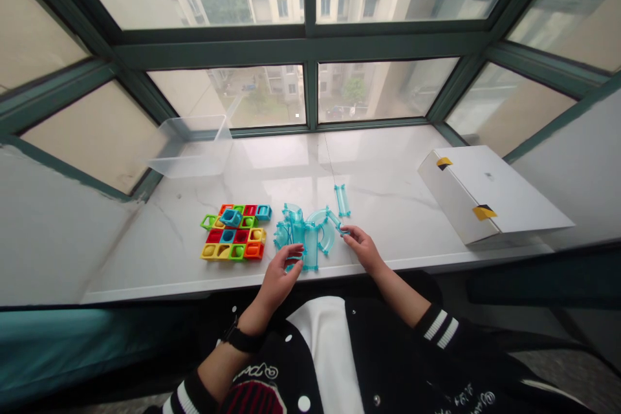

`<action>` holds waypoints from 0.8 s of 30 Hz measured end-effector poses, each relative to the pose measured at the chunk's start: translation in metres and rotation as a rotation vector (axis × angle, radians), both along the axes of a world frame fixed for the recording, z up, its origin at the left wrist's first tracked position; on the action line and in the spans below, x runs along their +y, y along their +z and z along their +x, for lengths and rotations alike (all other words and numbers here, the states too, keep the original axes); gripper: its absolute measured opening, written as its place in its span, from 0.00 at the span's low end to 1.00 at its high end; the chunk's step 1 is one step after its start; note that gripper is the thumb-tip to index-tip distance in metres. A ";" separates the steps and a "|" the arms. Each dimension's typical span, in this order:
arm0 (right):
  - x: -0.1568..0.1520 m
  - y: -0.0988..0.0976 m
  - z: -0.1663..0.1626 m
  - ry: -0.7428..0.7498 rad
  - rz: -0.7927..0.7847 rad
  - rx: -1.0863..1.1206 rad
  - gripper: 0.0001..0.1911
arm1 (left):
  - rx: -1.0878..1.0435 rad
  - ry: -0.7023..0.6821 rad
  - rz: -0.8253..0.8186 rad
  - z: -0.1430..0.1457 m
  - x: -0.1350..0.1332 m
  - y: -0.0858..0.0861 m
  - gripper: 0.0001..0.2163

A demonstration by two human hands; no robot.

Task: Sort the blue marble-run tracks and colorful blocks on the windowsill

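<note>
The right hand (361, 249) has its fingertips together on the near end of a slim clear-blue strip (334, 219), which slants away to the left over the right side of the blue pile (311, 242). The left hand (281, 275) is at the pile's near edge, thumb and fingers apart in a loose curve with some blue showing between them; whether it grips any of that cannot be told. The pile lies on the white desk (388, 207), near its front edge, and includes straight and curved pieces. Just behind the strip lies a second strip (342, 200), flat and apart from the pile. Left of the pile are colored blocks (233, 244) in rows, a blue block (230, 217) resting on top. A clear tub (191, 167) stands behind them, and a white box (495, 187) sits at far right.
</note>
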State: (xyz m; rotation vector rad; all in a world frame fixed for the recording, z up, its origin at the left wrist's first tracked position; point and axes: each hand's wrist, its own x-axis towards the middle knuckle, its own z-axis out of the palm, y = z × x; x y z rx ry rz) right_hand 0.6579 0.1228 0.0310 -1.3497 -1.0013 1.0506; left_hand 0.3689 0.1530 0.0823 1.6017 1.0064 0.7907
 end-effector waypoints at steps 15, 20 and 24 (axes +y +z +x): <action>0.005 0.002 0.005 -0.080 -0.209 0.746 0.21 | -0.012 -0.002 -0.035 0.001 0.001 -0.013 0.19; -0.001 0.009 -0.002 0.029 -0.172 0.664 0.21 | 0.015 0.015 0.006 0.003 0.000 -0.004 0.16; -0.007 0.022 -0.009 0.125 -0.062 0.345 0.18 | 0.000 0.029 0.017 0.004 0.001 -0.001 0.15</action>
